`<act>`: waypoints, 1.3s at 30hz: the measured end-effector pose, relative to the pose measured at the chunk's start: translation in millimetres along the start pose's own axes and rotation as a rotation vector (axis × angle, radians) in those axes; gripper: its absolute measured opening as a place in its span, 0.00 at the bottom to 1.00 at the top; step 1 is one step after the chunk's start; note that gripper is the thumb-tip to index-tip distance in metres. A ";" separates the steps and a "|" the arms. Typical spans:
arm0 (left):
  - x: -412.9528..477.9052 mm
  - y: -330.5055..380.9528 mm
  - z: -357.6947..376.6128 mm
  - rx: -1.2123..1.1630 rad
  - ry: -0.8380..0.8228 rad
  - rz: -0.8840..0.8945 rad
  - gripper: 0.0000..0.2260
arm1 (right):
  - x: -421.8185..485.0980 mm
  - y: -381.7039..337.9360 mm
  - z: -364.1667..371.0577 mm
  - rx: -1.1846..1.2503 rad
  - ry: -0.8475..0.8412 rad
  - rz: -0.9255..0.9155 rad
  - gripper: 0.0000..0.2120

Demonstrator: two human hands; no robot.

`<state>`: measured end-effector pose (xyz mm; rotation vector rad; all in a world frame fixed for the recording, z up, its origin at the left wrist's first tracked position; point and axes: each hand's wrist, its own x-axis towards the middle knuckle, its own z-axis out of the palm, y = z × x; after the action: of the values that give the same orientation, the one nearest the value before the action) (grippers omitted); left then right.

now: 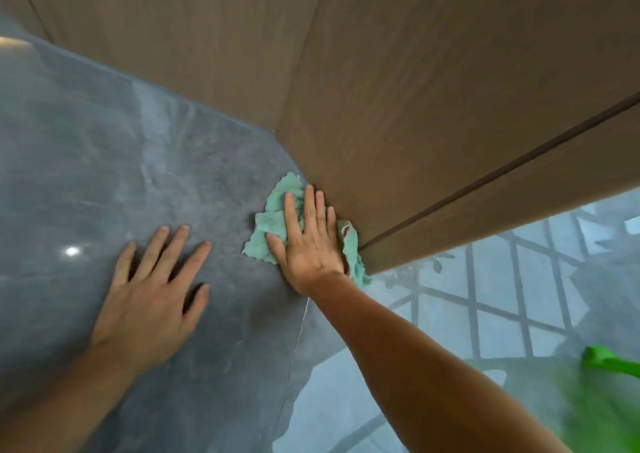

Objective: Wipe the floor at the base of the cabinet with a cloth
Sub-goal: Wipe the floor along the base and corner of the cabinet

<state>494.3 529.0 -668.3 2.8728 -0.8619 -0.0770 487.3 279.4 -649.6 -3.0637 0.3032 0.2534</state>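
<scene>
A crumpled mint-green cloth (pixel 273 225) lies on the glossy grey tiled floor (pixel 104 161), right against the bottom edge of the brown wooden cabinet (pixel 433 106). My right hand (pixel 306 241) presses flat on the cloth, fingers stretched out and close to the cabinet's face. Part of the cloth sticks out on the far side of that hand, by the cabinet's corner. My left hand (pixel 152 293) rests flat on the bare floor to the left, fingers spread, holding nothing.
The cabinet has a dark seam between two panels (pixel 502 172). A thin tile joint (pixel 298 341) runs toward me. The floor at the right mirrors a window grid (pixel 502 300). A bright green object (pixel 606 362) lies at the right edge, over a green reflection.
</scene>
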 end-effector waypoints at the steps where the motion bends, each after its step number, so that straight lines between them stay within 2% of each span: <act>1: 0.9 -0.5 0.2 0.002 0.007 0.002 0.28 | 12.2 -4.8 -1.9 -0.002 0.011 -0.011 0.34; 8: -0.1 -2.1 0.4 -0.028 0.020 -0.017 0.28 | 110.6 -40.3 -20.4 0.121 -0.009 -0.192 0.29; 11: 2.9 -8.7 1.9 -0.039 0.018 -0.020 0.27 | 136.3 -52.8 -25.5 0.187 -0.077 -0.234 0.31; 14: 3.4 -11.2 3.4 -0.029 0.013 -0.015 0.28 | 128.0 -31.6 -28.1 0.114 -0.074 -0.437 0.33; 16: 6.5 -11.8 4.2 -0.034 0.026 -0.018 0.28 | 125.4 -13.9 -29.0 0.065 -0.086 -0.500 0.33; 24: 4.1 -11.2 3.6 -0.030 0.035 -0.006 0.26 | 49.9 -6.7 -19.7 0.232 -0.264 -0.153 0.33; 30: 5.0 -9.7 6.1 -0.023 0.037 -0.060 0.28 | -36.9 18.7 -14.4 0.267 -0.294 -0.076 0.34; 39: 0.4 3.7 -2.2 0.001 -0.019 -0.134 0.29 | -143.0 85.4 8.9 0.131 -0.224 0.001 0.32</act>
<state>492.8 526.0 -665.5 2.9321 -0.6718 -0.1190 330.6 223.6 -637.5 -2.8709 0.2962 0.5478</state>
